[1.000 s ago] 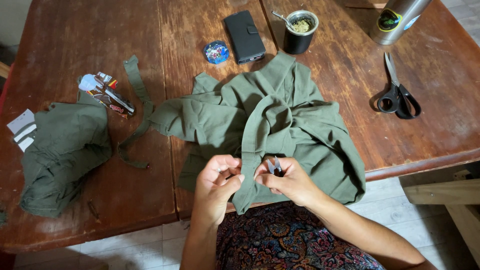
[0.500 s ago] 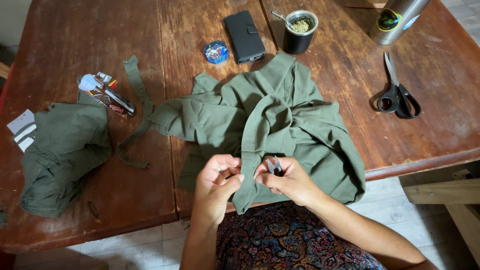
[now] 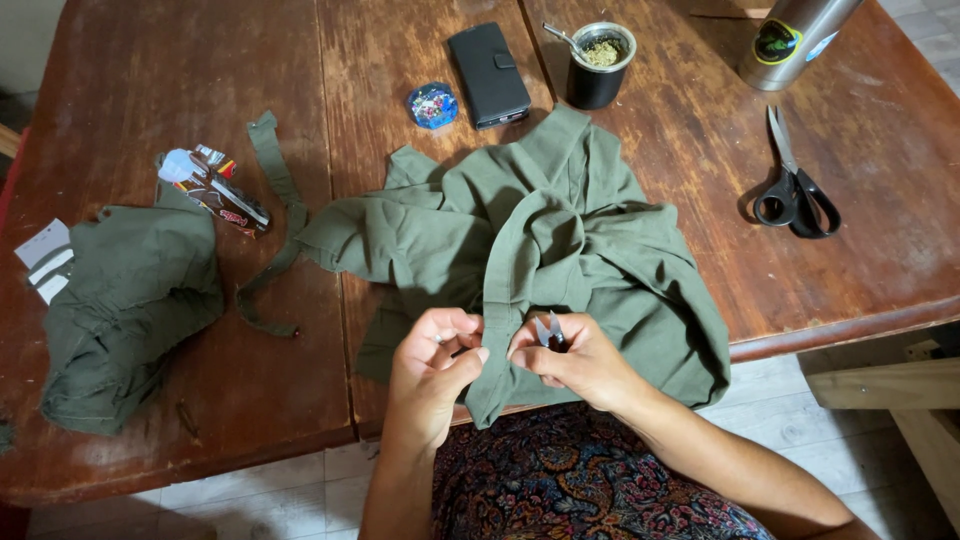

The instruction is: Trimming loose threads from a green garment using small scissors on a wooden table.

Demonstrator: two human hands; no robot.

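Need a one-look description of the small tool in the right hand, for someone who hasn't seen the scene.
Start at the wooden table and find the olive green garment spread at its near edge. Both hands pinch a fabric strip there; the right hand also holds small metal thread snips, blades pointing up. Unlike the black-handled scissors lying far right, they are tiny and in the hand.

I see a worn reddish wooden table [image 3: 200, 60] filling the view. Pale floor tiles [image 3: 250, 505] show near, and a wooden beam [image 3: 880, 385] sits right.

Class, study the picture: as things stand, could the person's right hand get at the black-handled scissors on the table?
Probably yes. The scissors lie uncovered on the table, to that side, nothing between. But the right hand already pinches a small metal tool and green fabric.
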